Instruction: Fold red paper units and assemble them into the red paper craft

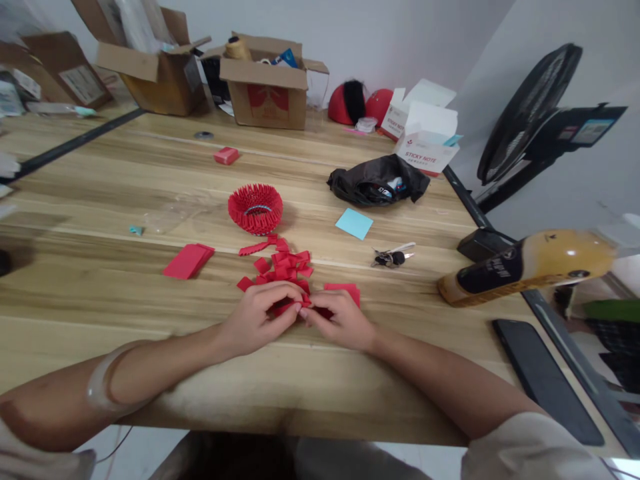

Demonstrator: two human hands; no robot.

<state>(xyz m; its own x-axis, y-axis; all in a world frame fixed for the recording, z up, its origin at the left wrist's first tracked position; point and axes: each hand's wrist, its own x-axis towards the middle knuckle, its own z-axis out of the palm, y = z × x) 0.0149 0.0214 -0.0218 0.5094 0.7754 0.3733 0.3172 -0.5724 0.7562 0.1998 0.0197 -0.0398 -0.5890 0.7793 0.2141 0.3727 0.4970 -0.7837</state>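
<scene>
My left hand [265,317] and my right hand [340,317] meet near the front of the wooden table, fingertips pinched on a small red paper piece [305,302] between them. Just beyond lies a loose pile of folded red paper pieces [284,265]. A red bowl made of folded paper [255,209] stands behind the pile. To the left is a stack of red paper sheets [189,261]; another red stack [350,291] is partly covered by my right hand.
A blue sheet [354,223], keys [393,257] and a black bag [377,181] lie right of centre. Farther right are a large yellow bottle [530,267], a phone [547,380] and a fan [530,113]. Cardboard boxes [270,103] line the back. A red block [227,156] sits behind the bowl.
</scene>
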